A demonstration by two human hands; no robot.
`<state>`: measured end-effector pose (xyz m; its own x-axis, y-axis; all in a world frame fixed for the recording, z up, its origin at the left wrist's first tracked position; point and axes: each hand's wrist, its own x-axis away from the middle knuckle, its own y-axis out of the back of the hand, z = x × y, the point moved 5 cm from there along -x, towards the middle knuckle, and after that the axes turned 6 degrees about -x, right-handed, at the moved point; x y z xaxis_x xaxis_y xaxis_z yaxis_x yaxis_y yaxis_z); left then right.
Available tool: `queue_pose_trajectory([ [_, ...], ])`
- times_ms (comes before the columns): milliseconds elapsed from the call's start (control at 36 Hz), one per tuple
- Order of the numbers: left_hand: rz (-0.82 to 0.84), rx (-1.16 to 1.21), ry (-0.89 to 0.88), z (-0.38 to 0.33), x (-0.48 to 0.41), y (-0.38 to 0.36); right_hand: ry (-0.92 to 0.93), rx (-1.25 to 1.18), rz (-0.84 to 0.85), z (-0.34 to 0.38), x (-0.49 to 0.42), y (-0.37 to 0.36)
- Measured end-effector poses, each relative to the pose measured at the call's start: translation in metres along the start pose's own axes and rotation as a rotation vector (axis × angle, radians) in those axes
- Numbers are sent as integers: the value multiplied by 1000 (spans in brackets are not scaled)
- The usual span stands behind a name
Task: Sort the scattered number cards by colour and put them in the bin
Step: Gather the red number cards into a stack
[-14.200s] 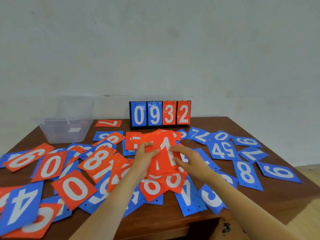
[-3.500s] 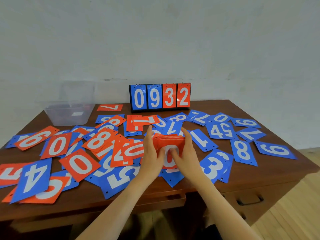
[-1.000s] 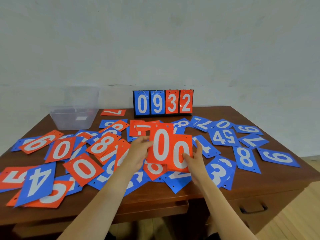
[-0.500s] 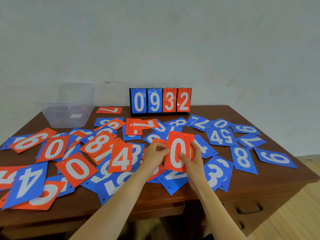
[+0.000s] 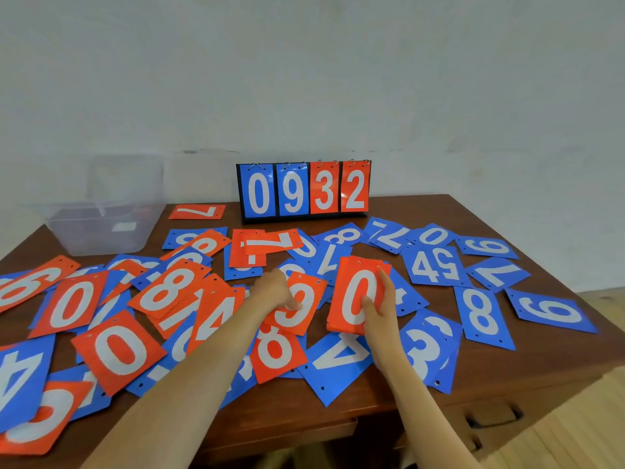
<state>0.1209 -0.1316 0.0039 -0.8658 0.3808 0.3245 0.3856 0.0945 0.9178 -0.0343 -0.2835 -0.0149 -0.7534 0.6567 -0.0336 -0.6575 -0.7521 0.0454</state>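
Observation:
My right hand grips a stack of orange cards with a 0 on top, held just above the table's middle. My left hand pinches the edge of an orange card with a 9, which lies on the pile to the left of the stack. Many orange and blue number cards lie scattered over the wooden table; orange ones such as an 8 and a 0 lie mostly left, blue ones such as an 8 mostly right. A clear plastic bin stands at the back left.
A flip scoreboard reading 0932 stands at the table's back middle against a white wall. A drawer handle shows on the table's front right. Wooden floor lies to the right.
My left hand has left the stack and moved left and down onto the orange 9 card. My right hand alone now holds the stack, a little to the right.

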Motion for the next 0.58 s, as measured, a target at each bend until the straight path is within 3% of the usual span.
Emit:
queue_pose_trajectory([
  [194, -111, -20, -17, -5, 3, 3, -19, 0, 18, 2, 6, -3],
  [361, -387, 407, -183, -7, 19, 26, -4, 32, 12, 10, 14, 0],
  [444, -498, 751, -220, -4, 44, 45, 8, 22, 4, 16, 20, 2],
  [528, -402, 1114, -212, -2, 69, 46, 16, -7, 0, 22, 27, 0],
  [583, -316, 1211, -226, -5, 83, 41, 17, -41, 12, 28, 35, -3],
])
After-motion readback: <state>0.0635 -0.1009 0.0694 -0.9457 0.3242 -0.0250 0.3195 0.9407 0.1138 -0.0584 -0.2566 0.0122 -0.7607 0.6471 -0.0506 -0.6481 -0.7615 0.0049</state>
